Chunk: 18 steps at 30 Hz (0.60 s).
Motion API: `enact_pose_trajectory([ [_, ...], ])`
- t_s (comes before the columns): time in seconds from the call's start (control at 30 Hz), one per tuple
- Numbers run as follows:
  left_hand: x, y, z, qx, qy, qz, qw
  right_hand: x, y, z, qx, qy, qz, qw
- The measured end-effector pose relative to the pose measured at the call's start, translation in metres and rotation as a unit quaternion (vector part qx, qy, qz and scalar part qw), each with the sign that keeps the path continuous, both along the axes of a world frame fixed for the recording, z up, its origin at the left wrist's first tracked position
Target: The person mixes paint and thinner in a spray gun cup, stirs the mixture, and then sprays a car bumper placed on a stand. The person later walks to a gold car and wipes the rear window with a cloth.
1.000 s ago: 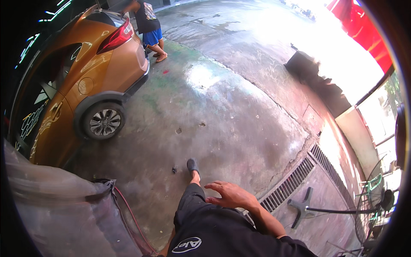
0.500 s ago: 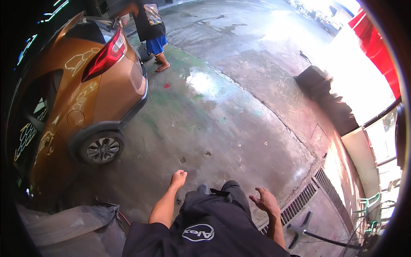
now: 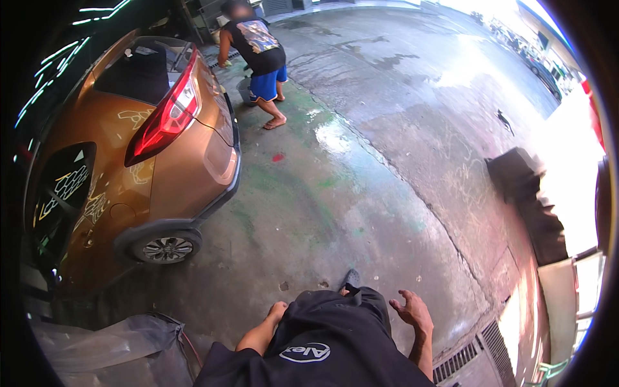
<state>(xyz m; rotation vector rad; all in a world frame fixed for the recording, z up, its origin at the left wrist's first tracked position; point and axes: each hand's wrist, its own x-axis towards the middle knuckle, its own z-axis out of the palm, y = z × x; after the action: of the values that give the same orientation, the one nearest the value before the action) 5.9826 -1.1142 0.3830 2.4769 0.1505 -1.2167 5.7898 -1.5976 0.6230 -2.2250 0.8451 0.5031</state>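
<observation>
My left hand [image 3: 278, 311] hangs beside the dark shirt [image 3: 322, 329] at my waist, its fingers curled in, and I see nothing in it. On the other side, my right hand [image 3: 414, 311] is held away from the body with fingers apart, touching nothing. A foot in a grey shoe [image 3: 350, 280] shows ahead of my dark clothing. To the left stands an orange-brown car [image 3: 180, 168] with a red tail light [image 3: 169, 115] and a dark-rimmed wheel [image 3: 167, 249]; both hands are apart from it.
Another person [image 3: 261, 58] in blue shorts leans beside the car's rear, near a grey bucket [image 3: 245, 92]. Grey plastic sheeting [image 3: 109, 345] lies at lower left. A drain grate [image 3: 459, 361] crosses the concrete floor [image 3: 348, 213]; dark covered objects [image 3: 525, 193] line the right.
My view has shifted, showing more of the other person, who now bends forward. My left hand has drawn back toward my waist. A grey shoe now shows farther ahead of me.
</observation>
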Motion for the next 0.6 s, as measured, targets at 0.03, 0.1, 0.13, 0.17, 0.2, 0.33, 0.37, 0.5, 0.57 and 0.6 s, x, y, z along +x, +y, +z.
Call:
enact_pose_trajectory([
  [0.03, 0.004, -0.002, -0.003, 0.006, -0.008, -0.006, 1.000, 0.025, -0.027, 0.002, -0.019, -0.007, 0.015, 1.000],
  [0.1, 0.024, 0.007, -0.010, 0.021, -0.011, -0.016, 1.000, 0.075, -0.065, 0.010, -0.038, -0.022, 0.049, 0.998],
  [0.13, 0.034, -0.006, -0.014, 0.018, -0.007, -0.023, 1.000, 0.102, -0.084, 0.023, -0.058, -0.022, 0.057, 0.996],
  [0.17, 0.042, -0.018, -0.017, -0.005, 0.008, 0.020, 1.000, 0.122, -0.099, 0.028, -0.067, -0.033, 0.060, 0.995],
  [0.2, 0.059, -0.053, -0.021, -0.041, 0.024, 0.059, 0.997, 0.145, -0.120, 0.034, -0.089, -0.044, 0.059, 0.993],
  [0.33, 0.132, -0.083, -0.034, -0.065, 0.022, 0.157, 0.985, 0.245, -0.141, 0.029, -0.086, -0.091, 0.084, 0.989],
  [0.37, 0.151, -0.082, -0.036, -0.054, 0.012, 0.114, 0.992, 0.270, -0.141, 0.024, -0.081, -0.091, 0.093, 0.988],
  [0.5, 0.249, -0.127, -0.036, -0.023, 0.009, 0.057, 0.998, 0.357, -0.133, -0.007, -0.036, 0.001, 0.123, 0.992],
  [0.57, 0.316, -0.145, -0.036, -0.063, -0.002, 0.145, 0.988, 0.399, -0.132, -0.029, 0.007, 0.023, 0.113, 0.993],
  [0.6, 0.353, -0.153, -0.033, -0.061, -0.001, 0.138, 0.989, 0.420, -0.132, -0.035, 0.006, 0.039, 0.104, 0.994],
])
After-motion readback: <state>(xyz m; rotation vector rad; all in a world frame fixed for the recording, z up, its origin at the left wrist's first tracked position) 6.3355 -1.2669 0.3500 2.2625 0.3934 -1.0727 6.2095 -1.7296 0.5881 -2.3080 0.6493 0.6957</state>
